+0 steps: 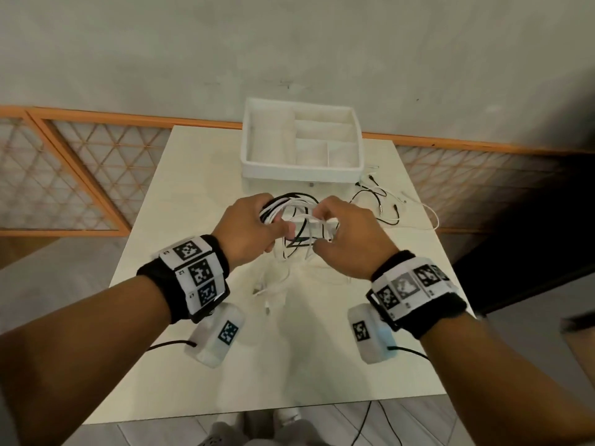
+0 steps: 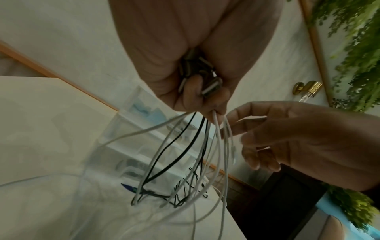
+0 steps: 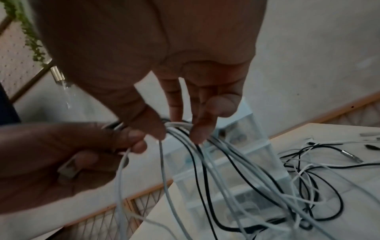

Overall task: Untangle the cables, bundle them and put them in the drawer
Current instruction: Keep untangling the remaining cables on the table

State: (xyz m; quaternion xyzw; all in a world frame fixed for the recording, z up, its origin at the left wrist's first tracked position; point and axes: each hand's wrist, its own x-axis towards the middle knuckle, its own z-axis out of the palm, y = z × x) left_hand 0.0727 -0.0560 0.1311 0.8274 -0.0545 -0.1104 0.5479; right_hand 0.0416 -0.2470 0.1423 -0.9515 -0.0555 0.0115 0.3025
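Observation:
A bunch of white and black cables is held above the middle of the table. My left hand grips the gathered loops and plugs in its fist. My right hand pinches a few white strands of the same bunch between thumb and fingertips, close beside the left hand. The loops hang down to the table. Loose black and white cables lie on the table to the right. The open white drawer with dividers stands at the table's far edge.
The white table ends near me and at both sides. A white cable end trails on it toward me. An orange lattice rail runs behind the table along a grey wall. Dark furniture stands to the right.

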